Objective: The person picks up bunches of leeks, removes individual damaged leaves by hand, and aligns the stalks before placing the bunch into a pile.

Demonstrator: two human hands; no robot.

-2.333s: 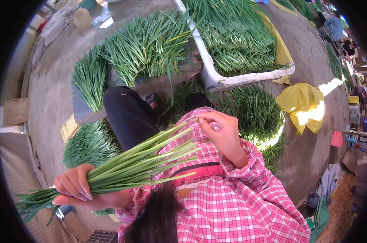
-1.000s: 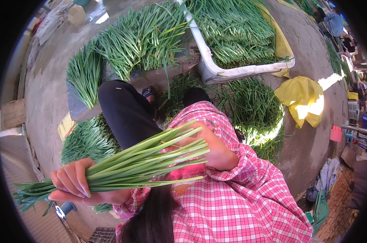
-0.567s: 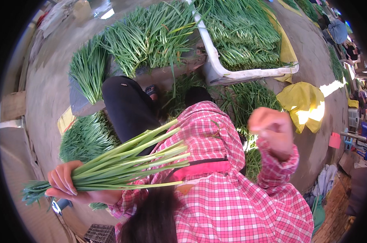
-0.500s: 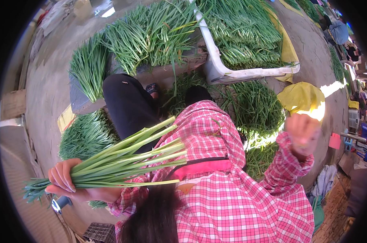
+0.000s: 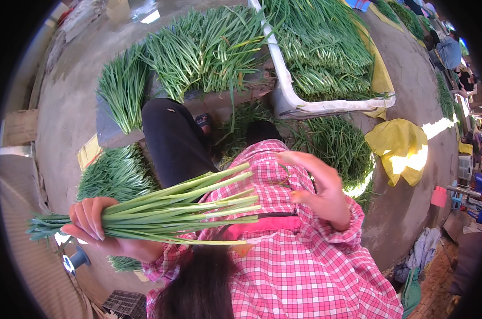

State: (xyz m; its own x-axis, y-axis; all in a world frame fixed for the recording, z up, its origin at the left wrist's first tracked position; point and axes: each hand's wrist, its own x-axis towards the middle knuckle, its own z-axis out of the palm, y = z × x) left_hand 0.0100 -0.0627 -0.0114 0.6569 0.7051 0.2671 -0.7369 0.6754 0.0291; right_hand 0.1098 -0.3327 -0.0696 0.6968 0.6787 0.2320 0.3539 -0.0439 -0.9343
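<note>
Left hand point(image 5: 100, 226) clamped around a bundle of green onions point(image 5: 166, 210), gripped near the leafy end so the stalks fan level across the lap, cut ends toward the right; right hand point(image 5: 318, 186) open, fingers spread, empty, hovering just beside the bundle's stalk ends without touching; heaps of loose onions point(image 5: 198, 48) lie ahead on the ground, more in a white tub point(image 5: 299, 106); knees and feet mostly hidden by the pink checked shirt point(image 5: 305, 266); right rim too warped to read.
</note>
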